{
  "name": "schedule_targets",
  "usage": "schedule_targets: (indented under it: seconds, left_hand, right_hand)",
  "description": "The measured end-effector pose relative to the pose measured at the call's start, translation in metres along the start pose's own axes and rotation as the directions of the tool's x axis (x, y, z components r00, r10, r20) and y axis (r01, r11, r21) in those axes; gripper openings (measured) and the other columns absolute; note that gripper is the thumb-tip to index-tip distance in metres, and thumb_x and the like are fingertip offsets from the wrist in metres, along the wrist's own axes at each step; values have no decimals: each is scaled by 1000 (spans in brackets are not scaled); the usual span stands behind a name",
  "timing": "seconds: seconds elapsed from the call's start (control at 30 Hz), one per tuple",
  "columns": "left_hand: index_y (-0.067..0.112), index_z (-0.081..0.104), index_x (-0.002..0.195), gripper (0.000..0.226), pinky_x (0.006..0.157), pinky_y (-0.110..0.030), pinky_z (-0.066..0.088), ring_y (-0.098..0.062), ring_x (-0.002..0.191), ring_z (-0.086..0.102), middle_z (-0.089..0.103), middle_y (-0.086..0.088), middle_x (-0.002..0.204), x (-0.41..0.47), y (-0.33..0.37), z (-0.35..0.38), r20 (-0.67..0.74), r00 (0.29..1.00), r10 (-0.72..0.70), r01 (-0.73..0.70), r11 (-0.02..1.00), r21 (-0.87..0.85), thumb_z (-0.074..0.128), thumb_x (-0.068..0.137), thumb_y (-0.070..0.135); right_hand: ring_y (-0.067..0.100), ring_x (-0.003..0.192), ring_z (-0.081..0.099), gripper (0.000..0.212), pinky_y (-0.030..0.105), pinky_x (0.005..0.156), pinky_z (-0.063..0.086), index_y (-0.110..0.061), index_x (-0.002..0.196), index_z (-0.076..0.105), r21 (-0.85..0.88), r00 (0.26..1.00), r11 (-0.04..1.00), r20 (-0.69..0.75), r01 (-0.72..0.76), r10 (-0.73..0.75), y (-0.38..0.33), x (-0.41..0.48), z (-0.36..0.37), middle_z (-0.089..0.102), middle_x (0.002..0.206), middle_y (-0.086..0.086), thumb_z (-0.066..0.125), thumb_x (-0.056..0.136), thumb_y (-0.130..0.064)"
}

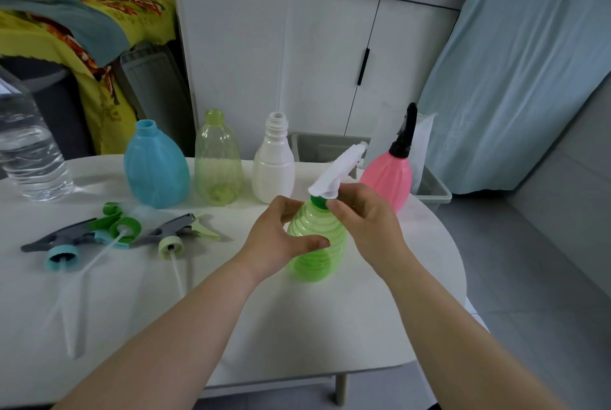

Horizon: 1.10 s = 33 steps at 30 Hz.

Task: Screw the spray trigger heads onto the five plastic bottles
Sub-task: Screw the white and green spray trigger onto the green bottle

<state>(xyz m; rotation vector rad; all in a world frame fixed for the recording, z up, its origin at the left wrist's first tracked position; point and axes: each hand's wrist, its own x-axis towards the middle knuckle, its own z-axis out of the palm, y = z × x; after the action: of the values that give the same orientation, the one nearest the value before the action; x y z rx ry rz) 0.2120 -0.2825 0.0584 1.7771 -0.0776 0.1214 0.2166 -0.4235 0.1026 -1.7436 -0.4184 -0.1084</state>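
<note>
- Green ribbed bottle (pixel 317 244), see-through, stands at the centre of the frame and is the one being worked on.
- Left hand (pixel 281 237) grips its body, fingers curled round the far side and thumb across the front.
- Right hand (pixel 363 227) pinches the base of the white trigger head (pixel 337 171) between thumb and fingertips, just above the green collar (pixel 319 202) on the bottle neck.
- To do this step well: keep the bottle pinned upright and steady with the left hand, turn only the collar, and keep the head straight over the neck so the thread does not cross. Whether it is already tight cannot be told.
- Pink bottle (pixel 386 178), just right of the hands, already wears a black head (pixel 405 131).
- Three bottles stand open-necked in a row behind: white bottle (pixel 273 171), yellow-green bottle (pixel 218 165), blue bottle (pixel 155 168).
- Three loose trigger heads lie at left with their dip tubes trailing toward the viewer: blue-collared (pixel 62 254), green-collared (pixel 125 227), pale-green-collared (pixel 172 242).
- All rest on a white table (pixel 297 327) with a rounded right end.
- Clear water bottle (pixel 29 158) stands at the table's far left edge.
- Beyond: a white cupboard (pixel 330 62) at upper centre, pale blue cloth (pixel 512 79) hanging at upper right, a grey bin (pixel 433 191) beyond the pink bottle, yellow patterned fabric (pixel 66 29) at upper left.
</note>
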Motion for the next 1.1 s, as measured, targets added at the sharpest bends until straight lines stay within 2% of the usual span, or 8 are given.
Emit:
schedule_targets:
  seconds: [0.1,0.17,0.27,0.33,0.5,0.77,0.93,1.1]
  left_hand:
    - [34,44,79,48,79,-21,38,-8,99,53,55,17,92,1,1,-1,2,1000,5,-5,1000,13,83,54,20]
    - [34,44,79,48,76,-20,39,-8,97,53,56,16,92,1,1,-2,4,1000,12,-12,1000,20,82,54,19]
    - [32,43,76,48,74,-18,41,-10,94,55,57,14,90,0,1,0,-7,1000,18,-18,1000,4,82,55,15]
    - [32,42,75,48,76,-23,40,-12,94,56,58,13,89,-1,0,1,-16,1000,16,-16,1000,-12,82,55,12]
    - [33,45,79,48,82,-26,41,-12,97,56,58,13,92,0,0,0,-7,1000,11,-11,1000,-14,82,55,14]
    - [33,45,77,46,76,-19,40,-2,90,54,57,18,89,-1,-2,2,-25,999,27,-28,999,-21,81,56,13]
    - [33,45,77,46,72,-12,39,8,88,51,56,20,88,-1,-2,2,-25,999,34,-35,999,-18,81,56,13]
    - [34,46,78,46,69,-12,40,7,88,52,57,20,88,-2,-3,3,-30,999,35,-36,999,-35,81,56,14]
  right_hand:
    - [5,77,57,28,7,67,45,-28,73,47,-24,990,1000,-144,-15,12,5,2,9,57,79,-8,69,72,-11]
    - [2,77,53,31,5,67,43,-29,77,44,-59,987,998,-158,-13,3,7,4,12,53,80,-12,71,70,-14]
    - [7,75,48,24,3,64,38,-24,88,49,-134,998,991,-55,-12,4,5,7,11,48,79,-12,66,74,-15]
    - [7,72,44,18,5,63,35,-27,78,49,-209,1000,978,17,19,-16,2,8,9,44,77,-9,62,77,-16]
    - [-10,75,53,14,1,65,37,-29,89,51,-200,986,979,168,44,-9,-2,4,-4,54,80,-20,52,85,-16]
    - [-3,78,52,20,-3,66,36,-25,81,51,-149,981,989,-191,8,-37,9,3,18,54,76,-20,68,72,-20]
    - [-5,81,52,19,-5,67,33,-26,85,52,-119,972,993,-231,9,-36,11,-1,22,55,80,-21,67,74,-19]
    - [1,83,50,26,-2,69,33,-14,114,54,-192,990,978,-97,79,-99,14,-10,19,55,94,-9,46,88,-14]
